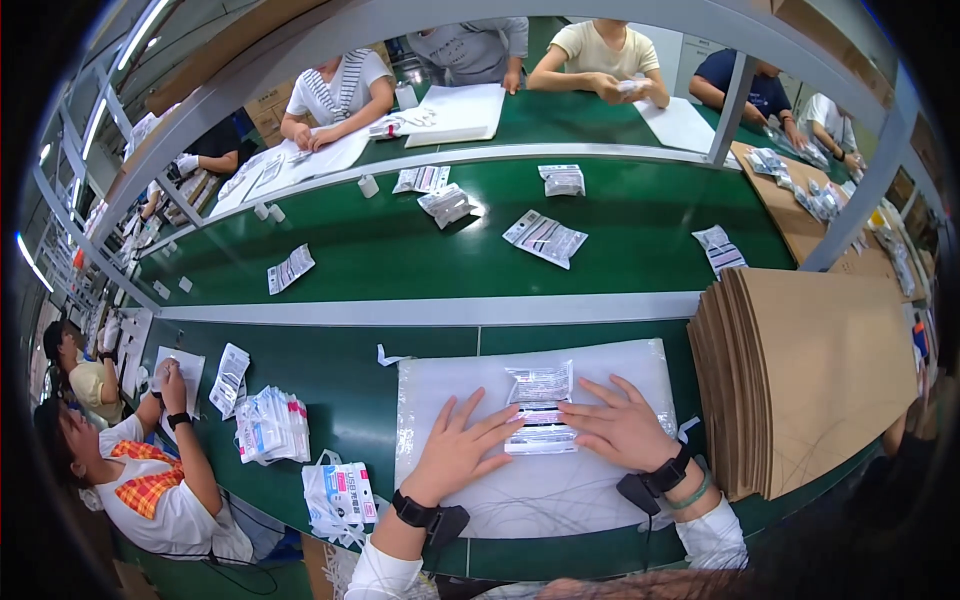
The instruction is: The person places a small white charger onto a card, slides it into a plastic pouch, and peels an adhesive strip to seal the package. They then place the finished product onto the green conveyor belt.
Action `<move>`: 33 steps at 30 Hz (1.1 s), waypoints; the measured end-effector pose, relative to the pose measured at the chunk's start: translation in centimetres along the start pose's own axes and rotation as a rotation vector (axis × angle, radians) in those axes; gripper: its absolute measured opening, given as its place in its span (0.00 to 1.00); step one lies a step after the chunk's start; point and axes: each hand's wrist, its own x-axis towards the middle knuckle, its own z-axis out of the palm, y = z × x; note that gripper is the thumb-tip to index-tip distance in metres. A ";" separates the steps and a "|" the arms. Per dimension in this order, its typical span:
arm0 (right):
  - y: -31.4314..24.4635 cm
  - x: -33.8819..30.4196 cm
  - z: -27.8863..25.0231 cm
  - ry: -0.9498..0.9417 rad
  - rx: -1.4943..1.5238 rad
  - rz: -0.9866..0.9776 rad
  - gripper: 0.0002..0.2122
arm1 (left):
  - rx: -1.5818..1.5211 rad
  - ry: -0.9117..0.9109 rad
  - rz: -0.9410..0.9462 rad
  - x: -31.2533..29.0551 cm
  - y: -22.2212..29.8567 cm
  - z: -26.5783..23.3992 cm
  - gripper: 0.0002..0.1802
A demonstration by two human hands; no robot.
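Observation:
A clear plastic pouch with dark printed bands (541,385) lies flat on a white foam mat (480,510) in front of me. My left hand (465,445) rests at the pouch's left edge, palm down with its fingers spread. From the other side, my right hand (622,425) lies flat with fingertips on the pouch's right edge. Neither hand grips anything. Both wrists wear black bands with small dark boxes. Left of the mat, a pile of white printed packets (272,425) sits on the green table, and another white packet with pink and blue print (342,497) lies nearer me.
A tall stack of brown cardboard sheets (800,380) stands right of the mat. Beyond a pale rail (430,311), several silvery pouches (546,238) are scattered on a green conveyor belt (400,270). Co-workers sit across it, and one person (165,475) works at my left.

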 end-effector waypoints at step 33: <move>0.9 3.0 3.3 0.296 0.217 0.359 0.06 | -0.055 -0.003 0.009 -0.2 -0.7 0.7 0.33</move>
